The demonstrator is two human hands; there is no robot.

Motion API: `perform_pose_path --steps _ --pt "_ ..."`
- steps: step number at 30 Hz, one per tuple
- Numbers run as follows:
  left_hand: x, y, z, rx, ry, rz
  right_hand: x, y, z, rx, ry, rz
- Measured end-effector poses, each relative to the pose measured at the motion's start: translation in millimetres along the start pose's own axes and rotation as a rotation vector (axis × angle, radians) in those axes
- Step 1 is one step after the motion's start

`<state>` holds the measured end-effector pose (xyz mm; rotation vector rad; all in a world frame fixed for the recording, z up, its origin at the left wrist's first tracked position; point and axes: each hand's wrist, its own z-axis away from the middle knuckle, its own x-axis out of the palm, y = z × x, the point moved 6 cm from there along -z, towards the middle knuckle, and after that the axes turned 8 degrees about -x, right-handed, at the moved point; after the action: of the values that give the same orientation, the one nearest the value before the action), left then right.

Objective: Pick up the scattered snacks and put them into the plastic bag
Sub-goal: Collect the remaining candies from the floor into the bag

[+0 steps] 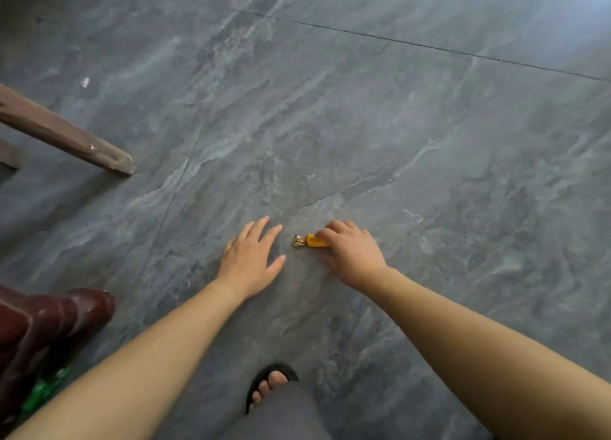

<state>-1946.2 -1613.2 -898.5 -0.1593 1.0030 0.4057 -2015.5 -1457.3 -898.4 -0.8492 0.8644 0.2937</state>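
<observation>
orange-wrapped candy (pixel 314 241) on the floor (pixel 396 125), right end pinched in the right grip (pixel 352 253); left grip (pixel 251 257) released, just beside

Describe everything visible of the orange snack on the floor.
The orange snack is small and oblong, in glossy amber wrapping with a crinkled gold twisted end pointing left. It lies flat on the grey stone-look floor. The right hand grips its right end with curled fingers, hiding that part. The left hand is spread open nearby, not touching it.
</observation>
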Motion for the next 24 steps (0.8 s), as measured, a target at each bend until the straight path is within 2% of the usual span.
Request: perform_pose_path --steps 3,7,13,17,20,24 --pt "0.9 -0.7 -2.0 0.003 0.004 0.003 2.5 10.3 10.3 0.077 0.032 -0.078" --pt "1.9 0.3 -13.9 0.021 0.095 0.046 -9.4 35.7 24.0 0.244 0.217 -0.094" --pt "10.4 7.1 -27.9 0.015 0.135 0.067 -8.9 33.1 7.3 0.229 0.181 -0.026" --pt "4.4 6.0 -27.2 0.001 0.049 0.012 -13.1 30.7 1.7 0.261 0.157 -0.086" --pt "-24.4 6.8 -16.9 -0.011 -0.035 -0.016 -40.8 23.0 13.0 0.239 0.228 -0.161" --pt "-102.8 27.6 30.8 -0.018 -0.015 -0.041 -118.5 -8.0 57.7 0.264 0.373 -0.265"
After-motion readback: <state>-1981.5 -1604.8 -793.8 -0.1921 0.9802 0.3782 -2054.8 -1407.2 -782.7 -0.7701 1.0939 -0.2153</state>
